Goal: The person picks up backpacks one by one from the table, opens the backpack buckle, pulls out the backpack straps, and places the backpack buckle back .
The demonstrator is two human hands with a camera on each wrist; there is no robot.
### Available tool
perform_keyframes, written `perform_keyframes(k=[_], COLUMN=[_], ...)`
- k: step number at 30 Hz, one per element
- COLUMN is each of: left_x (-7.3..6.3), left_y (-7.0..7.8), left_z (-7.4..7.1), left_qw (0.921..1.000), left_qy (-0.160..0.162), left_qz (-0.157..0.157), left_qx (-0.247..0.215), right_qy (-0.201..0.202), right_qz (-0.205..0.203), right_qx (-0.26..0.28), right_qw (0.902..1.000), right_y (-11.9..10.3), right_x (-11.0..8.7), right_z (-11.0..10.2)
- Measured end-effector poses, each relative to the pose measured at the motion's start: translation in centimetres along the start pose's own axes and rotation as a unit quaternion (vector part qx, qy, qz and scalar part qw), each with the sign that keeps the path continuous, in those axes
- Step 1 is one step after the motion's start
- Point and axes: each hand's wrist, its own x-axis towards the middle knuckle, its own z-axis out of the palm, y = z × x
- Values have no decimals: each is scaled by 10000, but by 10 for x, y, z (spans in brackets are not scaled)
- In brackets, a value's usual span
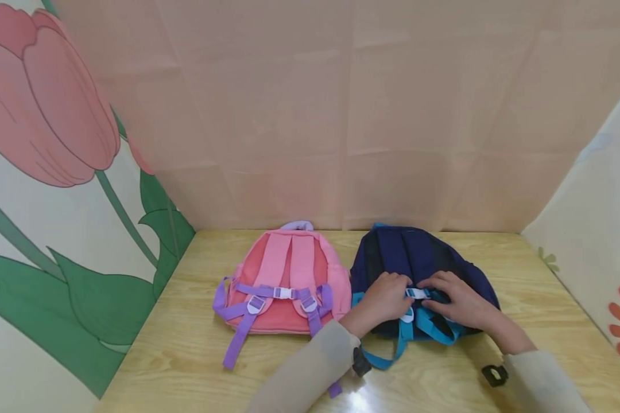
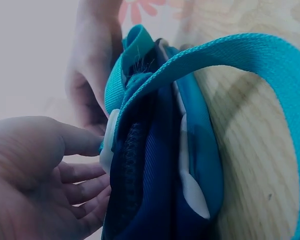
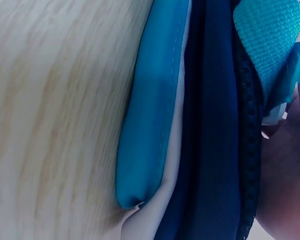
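Observation:
A navy backpack (image 1: 392,252) with bright blue straps lies on the table, its strap side up. Across its lower middle runs a blue strap with a white buckle (image 1: 417,293). My left hand (image 1: 387,297) pinches the strap at the buckle's left end; its thumb (image 2: 80,141) presses there in the left wrist view. My right hand (image 1: 462,301) pinches the strap at the buckle's right end, fingers bent over it. In the right wrist view, blue webbing (image 3: 270,40) covers most of that grip. A loose strap (image 1: 384,361) loops over the front of the bag.
A pink backpack (image 1: 274,258) with purple straps and its own white buckle (image 1: 282,293) lies to the left, close beside the navy one. Both rest on a wood-grain table (image 1: 175,344). A plain cloth wall (image 1: 289,115) stands behind, with flower-printed panels at the sides.

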Motion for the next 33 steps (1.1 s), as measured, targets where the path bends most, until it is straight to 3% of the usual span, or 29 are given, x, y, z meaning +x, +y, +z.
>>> perform_keyframes(k=[7,16,23,33], left_x=[8,12,10,6], left_y=[0,-3,-6,-10], left_z=[6,13,17,17], left_qw=[9996,9995,9989,9968], left_qy=[-48,188,478,699], left_qz=[34,71,0,75], left_qx=[261,231,20,-370], right_qy=[-82,-94,78,95], right_qz=[31,-34,-233,-69], right_qx=[59,113,129,305], right_qw=[9999,9999,9996,9995], right_y=[2,6,7,1], right_x=[4,7,7,5], right_z=[0,2,3,-1])
